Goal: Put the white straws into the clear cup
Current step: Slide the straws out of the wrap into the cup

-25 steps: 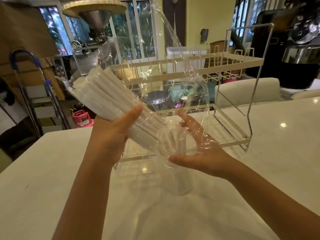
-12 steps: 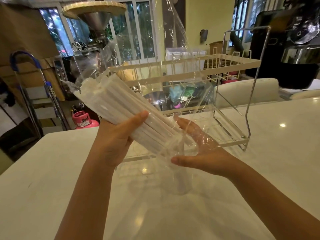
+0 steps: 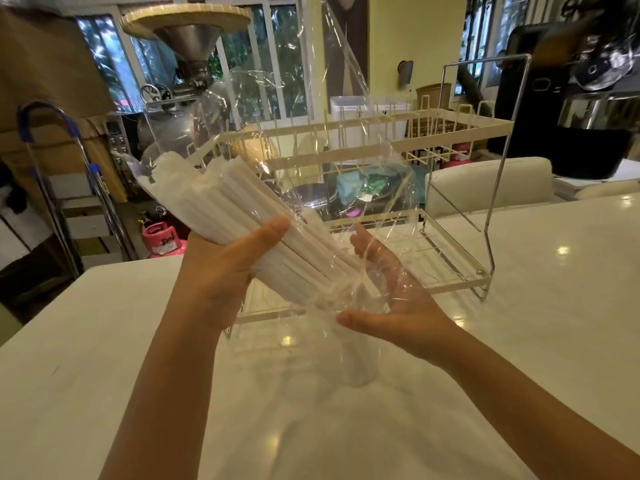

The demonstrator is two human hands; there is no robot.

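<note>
My left hand [image 3: 221, 271] grips a thick bundle of white straws [image 3: 221, 206], tilted with its top end up to the left. Loose clear plastic wrap [image 3: 311, 98] hangs around the bundle and billows upward. My right hand [image 3: 401, 306] lies palm up, fingers spread, under the bundle's lower end, with the wrap draped over it. The clear cup [image 3: 358, 365] stands upright on the white table [image 3: 519, 323], just below both hands and faint through the wrap.
A cream two-tier wire dish rack [image 3: 450, 124] stands on the table right behind my hands. Off the table's far left edge are a pink gas cylinder [image 3: 161, 237] and a blue-handled metal frame [image 3: 52, 161]. A white chair back [image 3: 485, 185] sits beyond the rack.
The straw bundle's lower end has slid down toward my right palm. Both hands have shifted slightly and the wrap has billowed higher.
</note>
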